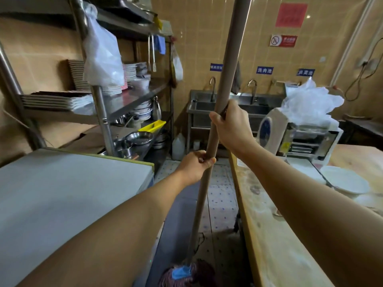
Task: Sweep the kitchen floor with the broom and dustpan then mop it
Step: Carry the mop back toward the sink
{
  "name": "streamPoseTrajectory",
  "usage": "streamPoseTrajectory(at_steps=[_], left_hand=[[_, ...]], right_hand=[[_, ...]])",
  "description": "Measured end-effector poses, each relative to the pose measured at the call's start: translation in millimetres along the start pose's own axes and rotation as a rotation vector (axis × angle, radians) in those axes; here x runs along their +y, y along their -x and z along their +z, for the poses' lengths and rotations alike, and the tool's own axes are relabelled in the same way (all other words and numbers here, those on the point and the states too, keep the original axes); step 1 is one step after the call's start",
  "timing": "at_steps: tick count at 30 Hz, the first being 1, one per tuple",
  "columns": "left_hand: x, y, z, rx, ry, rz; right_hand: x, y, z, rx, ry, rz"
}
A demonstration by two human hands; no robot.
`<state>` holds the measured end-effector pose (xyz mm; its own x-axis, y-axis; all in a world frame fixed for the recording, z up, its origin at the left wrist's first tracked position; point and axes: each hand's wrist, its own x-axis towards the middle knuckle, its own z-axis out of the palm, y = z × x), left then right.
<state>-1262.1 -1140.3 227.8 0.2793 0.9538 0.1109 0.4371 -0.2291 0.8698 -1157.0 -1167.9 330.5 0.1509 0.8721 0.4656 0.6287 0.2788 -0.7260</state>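
A mop with a long tan handle (pixel 228 59) stands nearly upright in the narrow aisle. Its dark stringy head (pixel 186 274) with a blue collar rests on the tiled floor (pixel 219 195) at the bottom of the view. My right hand (pixel 230 125) grips the handle higher up, and my left hand (pixel 194 166) grips it just below. No broom or dustpan is visible.
A grey-topped counter (pixel 62 204) borders the aisle on the left, a floury wooden worktable (pixel 279 235) on the right. Steel shelves (pixel 128 98) hold plates and bowls. A steel double sink (pixel 209 108) closes the far end, a white jug (pixel 178 146) beside it.
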Motion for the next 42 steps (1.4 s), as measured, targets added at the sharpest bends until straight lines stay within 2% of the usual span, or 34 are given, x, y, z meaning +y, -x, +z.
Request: streamPoseTrajectory(at_steps=[4,22,32,42], left_hand=[[-11,-54,2,0.019,0.029,-0.002],[-69,-313,-42,-0.116,0.015,0.075],[-93,-455,-39,-0.067,-0.015,0.016],[-102,-609,-16,-0.035,-0.080,-0.084]], right_hand=[[24,-47,16,0.003,0.026,0.006],[93,-273,108,0.042,0.103,0.090],[166,-404,152,0.031,0.093,0.041],[246,-539,162,0.010,0.100,0.036]])
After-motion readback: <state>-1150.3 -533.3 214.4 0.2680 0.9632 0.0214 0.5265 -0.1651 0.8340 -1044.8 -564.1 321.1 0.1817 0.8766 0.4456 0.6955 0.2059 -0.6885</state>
